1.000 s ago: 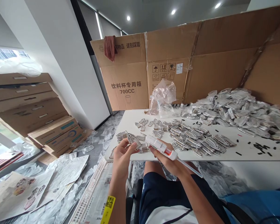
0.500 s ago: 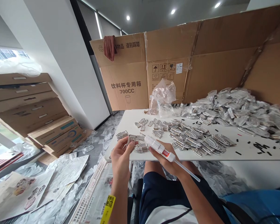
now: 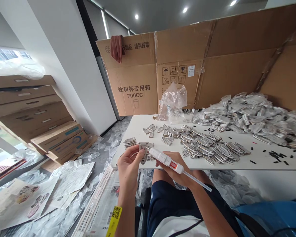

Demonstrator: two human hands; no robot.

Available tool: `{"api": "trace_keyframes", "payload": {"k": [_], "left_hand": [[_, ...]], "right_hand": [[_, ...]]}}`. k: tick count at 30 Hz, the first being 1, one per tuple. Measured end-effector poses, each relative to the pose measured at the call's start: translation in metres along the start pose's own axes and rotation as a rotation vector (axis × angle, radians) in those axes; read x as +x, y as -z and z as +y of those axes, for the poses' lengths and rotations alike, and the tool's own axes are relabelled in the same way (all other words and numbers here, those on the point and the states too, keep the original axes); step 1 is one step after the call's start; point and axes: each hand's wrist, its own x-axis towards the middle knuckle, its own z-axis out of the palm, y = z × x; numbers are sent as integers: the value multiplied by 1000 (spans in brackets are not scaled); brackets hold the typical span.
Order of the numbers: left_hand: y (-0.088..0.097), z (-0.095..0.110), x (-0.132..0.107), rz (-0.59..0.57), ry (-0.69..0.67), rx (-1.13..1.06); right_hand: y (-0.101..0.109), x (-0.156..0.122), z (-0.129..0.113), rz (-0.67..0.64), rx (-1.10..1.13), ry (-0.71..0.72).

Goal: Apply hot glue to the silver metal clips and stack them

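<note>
My left hand (image 3: 129,168) pinches a flat silver metal clip (image 3: 143,152) between thumb and fingers, just over the table's front edge. My right hand (image 3: 172,168) grips a white plastic applicator (image 3: 165,160) with a red window and a thin clear rod (image 3: 197,181) trailing back to the lower right. The applicator's front end sits right beside the clip, and I cannot tell if they touch. Loose silver clips (image 3: 207,144) lie in rows and small stacks on the white table (image 3: 135,126) beyond my hands.
A large heap of bagged metal pieces (image 3: 249,118) and scattered black bits (image 3: 276,156) cover the table's right side. Cardboard sheets (image 3: 133,79) stand behind it. Flat cartons (image 3: 29,108) are stacked at left, and newspaper (image 3: 101,204) and plastic wrap lie on the floor.
My left hand has turned the clip and brought it lower. The applicator's front end has shifted left, closer to the clip. The view has tilted slightly.
</note>
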Motion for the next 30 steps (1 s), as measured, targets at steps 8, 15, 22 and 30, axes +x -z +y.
{"api": "trace_keyframes", "payload": {"k": [8, 15, 22, 30], "left_hand": [[1, 5, -3, -21, -2, -13], [2, 9, -5, -30, 24, -6], [3, 9, -3, -35, 48, -32], [2, 11, -6, -14, -4, 38]], "right_hand": [[-1, 1, 0, 18, -36, -16], [-5, 0, 7, 35, -75, 0], [-6, -1, 6, 34, -92, -15], [-5, 0, 4, 40, -102, -39]]}}
